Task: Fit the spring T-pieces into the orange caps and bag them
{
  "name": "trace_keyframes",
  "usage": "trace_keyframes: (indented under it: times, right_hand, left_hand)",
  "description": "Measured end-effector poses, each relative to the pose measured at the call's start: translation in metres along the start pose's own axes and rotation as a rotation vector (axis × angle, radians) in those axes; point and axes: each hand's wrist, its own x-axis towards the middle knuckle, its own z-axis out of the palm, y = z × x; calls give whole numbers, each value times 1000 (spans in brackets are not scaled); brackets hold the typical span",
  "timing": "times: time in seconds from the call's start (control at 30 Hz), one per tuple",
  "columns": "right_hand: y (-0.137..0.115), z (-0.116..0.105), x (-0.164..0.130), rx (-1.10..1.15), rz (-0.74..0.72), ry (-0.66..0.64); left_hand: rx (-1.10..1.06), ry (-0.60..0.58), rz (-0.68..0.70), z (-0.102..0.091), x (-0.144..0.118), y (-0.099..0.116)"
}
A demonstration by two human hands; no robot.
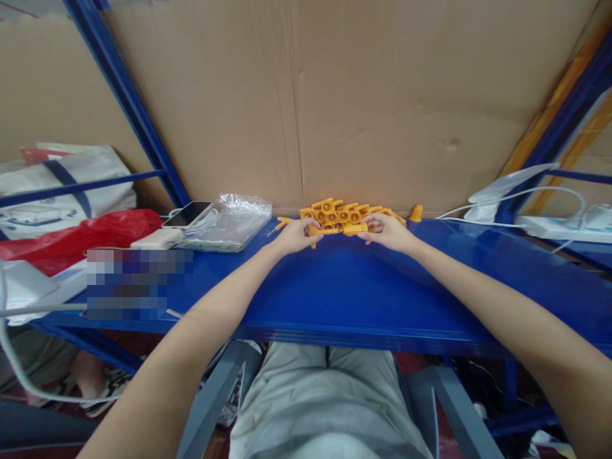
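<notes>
A stacked pile of orange-yellow plastic tube-shaped pieces [343, 217] lies at the back of the blue table, several with their hollow ends toward me. At the pile's left end, my left hand [300, 237] has its fingers curled round one orange piece [313, 232]. My right hand [388, 232] is at the right part of the pile, thumb and fingers closed on the end of another orange piece [354, 229]. Just left of my left hand lies an orange piece with a thin metal spiral [278, 225]. A lone orange cap-like piece [417, 213] stands to the right.
Cardboard [363, 102] backs the blue table [354, 287]. On the left lie a clear plastic packet [234, 223], a phone [188, 215], a white charger [157, 239] and a red bag [90, 236]. White cables and a power strip [564, 228] are at the right. Blue posts frame both sides.
</notes>
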Motion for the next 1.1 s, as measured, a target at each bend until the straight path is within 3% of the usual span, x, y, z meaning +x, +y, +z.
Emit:
trace_keyframes:
  times: [0.23,0.5,0.83,1.1]
  right_hand:
    - [-5,5,-2,-118,-63,32]
    - [-8,3,-4,-354,-261,125]
    - [-8,4,-2,-73,-55,54]
    - [-4,-1,3,12,-87,-15]
  left_hand:
    - [-45,34,1,1,-4,11]
    - [-245,10,-2,11,-1,2]
    - [-170,99,103,11,-2,1]
    - [-271,72,33,13,1,-1]
